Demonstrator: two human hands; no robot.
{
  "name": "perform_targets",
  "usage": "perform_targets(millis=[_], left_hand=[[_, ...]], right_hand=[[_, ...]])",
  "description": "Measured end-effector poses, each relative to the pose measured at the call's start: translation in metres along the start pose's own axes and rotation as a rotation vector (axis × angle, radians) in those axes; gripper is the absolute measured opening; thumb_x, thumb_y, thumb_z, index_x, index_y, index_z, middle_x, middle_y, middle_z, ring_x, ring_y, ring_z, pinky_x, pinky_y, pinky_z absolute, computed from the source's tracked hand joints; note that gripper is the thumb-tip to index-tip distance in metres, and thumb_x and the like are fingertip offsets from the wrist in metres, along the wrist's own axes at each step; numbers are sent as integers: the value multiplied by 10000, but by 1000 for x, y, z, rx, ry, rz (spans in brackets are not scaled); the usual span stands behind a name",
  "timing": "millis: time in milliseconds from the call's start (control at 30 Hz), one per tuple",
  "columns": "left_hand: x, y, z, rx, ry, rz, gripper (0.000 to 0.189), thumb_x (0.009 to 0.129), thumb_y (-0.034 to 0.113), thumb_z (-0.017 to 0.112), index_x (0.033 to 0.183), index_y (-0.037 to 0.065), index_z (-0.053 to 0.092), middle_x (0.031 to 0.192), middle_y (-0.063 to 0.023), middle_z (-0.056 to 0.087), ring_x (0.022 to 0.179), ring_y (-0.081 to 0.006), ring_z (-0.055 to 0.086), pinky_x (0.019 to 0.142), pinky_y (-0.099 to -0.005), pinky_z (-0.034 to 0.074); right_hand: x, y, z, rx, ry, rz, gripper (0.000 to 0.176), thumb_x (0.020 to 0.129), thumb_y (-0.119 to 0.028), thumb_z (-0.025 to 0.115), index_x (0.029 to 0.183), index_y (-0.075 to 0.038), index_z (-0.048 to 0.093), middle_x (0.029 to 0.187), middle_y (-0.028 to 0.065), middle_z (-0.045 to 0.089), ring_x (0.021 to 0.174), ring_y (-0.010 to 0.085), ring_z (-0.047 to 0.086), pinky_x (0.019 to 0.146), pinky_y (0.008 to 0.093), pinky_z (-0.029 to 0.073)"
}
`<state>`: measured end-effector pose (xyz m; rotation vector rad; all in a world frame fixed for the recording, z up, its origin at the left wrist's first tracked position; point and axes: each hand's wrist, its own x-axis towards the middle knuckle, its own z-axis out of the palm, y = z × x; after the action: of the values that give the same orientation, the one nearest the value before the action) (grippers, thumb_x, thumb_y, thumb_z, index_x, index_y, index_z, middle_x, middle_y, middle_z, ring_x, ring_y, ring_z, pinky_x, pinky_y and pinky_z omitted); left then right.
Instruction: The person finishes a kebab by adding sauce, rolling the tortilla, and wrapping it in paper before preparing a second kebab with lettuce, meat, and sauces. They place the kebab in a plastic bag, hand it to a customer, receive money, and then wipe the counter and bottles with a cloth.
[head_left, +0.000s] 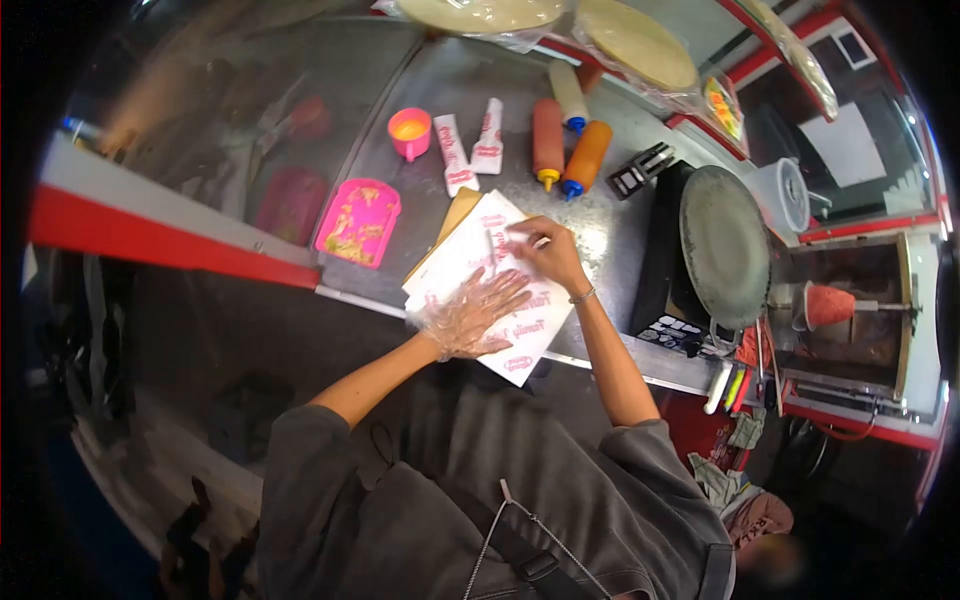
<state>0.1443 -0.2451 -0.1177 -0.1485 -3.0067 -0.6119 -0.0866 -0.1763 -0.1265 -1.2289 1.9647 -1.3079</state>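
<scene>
A stack of white wrapping paper with red print (520, 365) lies on the steel counter, over a brown board or sheet (457, 215). My left hand (480, 312), in a clear plastic glove, rests flat on the paper with fingers spread. Over the paper's upper right part is my right hand (550, 252), bare, with a bracelet at the wrist. Its fingers are bent in towards the thumb; what they pinch, if anything, is blurred. Just beyond the stack lie two paper-wrapped rolls, one left (454, 150) and one right (488, 140).
Left stand a pink tray with food shreds (340, 235) and a pink cup (408, 150). Behind are red (547, 135), orange (588, 155) and pale (568, 90) sauce bottles. A round griddle (725, 245) is at right, near a vertical meat spit (830, 305). Flatbreads (635, 42) lie at the back.
</scene>
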Motion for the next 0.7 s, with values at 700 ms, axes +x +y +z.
perform_targets(millis=[700], left_hand=[[1, -1, -11, -108, -68, -17, 890, 822, 577, 581, 1578, 267, 229, 1652, -119, 125, 1520, -320, 122, 1200, -592, 7]], right_hand=[[43, 100, -68, -100, 868, 128, 137, 821, -82, 753, 920, 11, 741, 1018, 121, 698, 921, 188, 649, 826, 330, 501]])
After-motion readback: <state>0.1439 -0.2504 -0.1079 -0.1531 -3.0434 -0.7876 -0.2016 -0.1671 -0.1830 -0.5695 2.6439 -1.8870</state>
